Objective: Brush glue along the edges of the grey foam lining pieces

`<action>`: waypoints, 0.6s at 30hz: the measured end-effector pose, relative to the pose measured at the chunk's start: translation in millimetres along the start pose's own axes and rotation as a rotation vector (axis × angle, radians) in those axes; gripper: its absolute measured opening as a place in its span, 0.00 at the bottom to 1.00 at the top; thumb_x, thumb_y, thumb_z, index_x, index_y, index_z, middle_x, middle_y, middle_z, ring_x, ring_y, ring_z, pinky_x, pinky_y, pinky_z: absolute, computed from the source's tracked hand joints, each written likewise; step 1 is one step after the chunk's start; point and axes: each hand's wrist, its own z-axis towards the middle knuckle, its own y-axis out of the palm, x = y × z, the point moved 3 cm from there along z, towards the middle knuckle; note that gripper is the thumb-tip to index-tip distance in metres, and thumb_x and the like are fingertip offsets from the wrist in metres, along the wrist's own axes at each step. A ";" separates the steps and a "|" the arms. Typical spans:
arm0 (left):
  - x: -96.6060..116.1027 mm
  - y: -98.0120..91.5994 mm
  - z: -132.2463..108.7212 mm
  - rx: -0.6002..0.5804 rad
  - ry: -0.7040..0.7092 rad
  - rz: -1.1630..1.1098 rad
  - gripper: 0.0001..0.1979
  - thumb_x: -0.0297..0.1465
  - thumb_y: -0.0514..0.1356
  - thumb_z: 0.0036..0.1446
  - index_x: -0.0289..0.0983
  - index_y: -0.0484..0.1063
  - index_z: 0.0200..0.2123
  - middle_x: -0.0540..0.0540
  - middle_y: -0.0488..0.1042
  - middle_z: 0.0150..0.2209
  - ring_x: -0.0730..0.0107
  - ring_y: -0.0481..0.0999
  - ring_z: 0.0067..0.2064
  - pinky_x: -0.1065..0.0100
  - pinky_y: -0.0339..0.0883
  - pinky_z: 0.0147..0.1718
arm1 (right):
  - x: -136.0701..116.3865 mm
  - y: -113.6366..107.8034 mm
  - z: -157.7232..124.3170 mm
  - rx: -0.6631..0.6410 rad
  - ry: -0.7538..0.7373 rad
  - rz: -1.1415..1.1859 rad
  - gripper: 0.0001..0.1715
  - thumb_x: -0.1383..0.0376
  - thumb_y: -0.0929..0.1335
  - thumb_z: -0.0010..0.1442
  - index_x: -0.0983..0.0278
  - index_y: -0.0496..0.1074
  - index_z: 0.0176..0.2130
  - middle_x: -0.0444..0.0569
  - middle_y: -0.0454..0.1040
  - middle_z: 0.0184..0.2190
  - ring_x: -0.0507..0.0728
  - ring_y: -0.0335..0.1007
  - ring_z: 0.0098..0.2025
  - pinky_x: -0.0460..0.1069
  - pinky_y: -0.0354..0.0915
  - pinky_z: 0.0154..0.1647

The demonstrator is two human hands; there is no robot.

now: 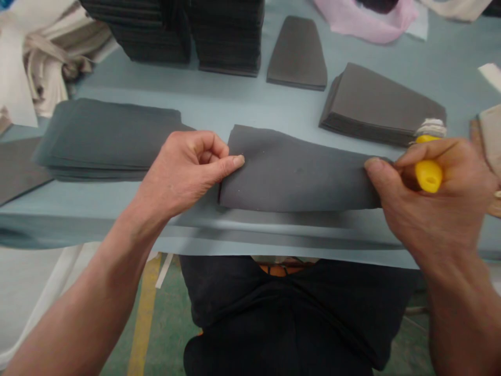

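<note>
A dark grey flat panel, like sheet fabric or thin foam, stretches between my hands just over the table's front edge. My left hand pinches its left end between thumb and fingers. At the right end, the thumb and fingers of my right hand are closed on the panel. Tucked in that same hand is a yellow-handled tool with a whitish, stringy top; its exact kind is unclear. A pile of similar dark grey panels lies beside my left hand.
Behind my right hand is a stack of tapered grey pieces, with a smaller stack farther back. Tall dark stacks stand at the back. Cream cloth strips are heaped at left, and pink cloth lies at the far side.
</note>
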 end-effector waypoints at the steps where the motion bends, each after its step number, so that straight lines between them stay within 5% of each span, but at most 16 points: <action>1: -0.6 0.6 0.5 0.001 0.002 0.005 0.15 0.33 0.74 0.58 0.36 0.75 0.25 0.55 0.64 0.19 0.80 0.57 0.21 0.75 0.44 0.19 | -0.2 0.5 0.0 -0.006 -0.004 0.003 0.16 0.55 0.76 0.51 0.56 0.66 0.31 0.44 0.73 0.26 0.53 0.66 0.26 0.53 0.64 0.34; 18: -6.7 2.1 4.8 0.003 -0.045 0.043 0.17 0.43 0.72 0.54 0.38 0.73 0.27 0.56 0.65 0.19 0.80 0.58 0.22 0.75 0.46 0.19 | 11.2 4.3 -8.8 0.035 -0.160 0.039 0.16 0.56 0.75 0.59 0.57 0.66 0.32 0.43 0.71 0.27 0.52 0.65 0.26 0.51 0.64 0.31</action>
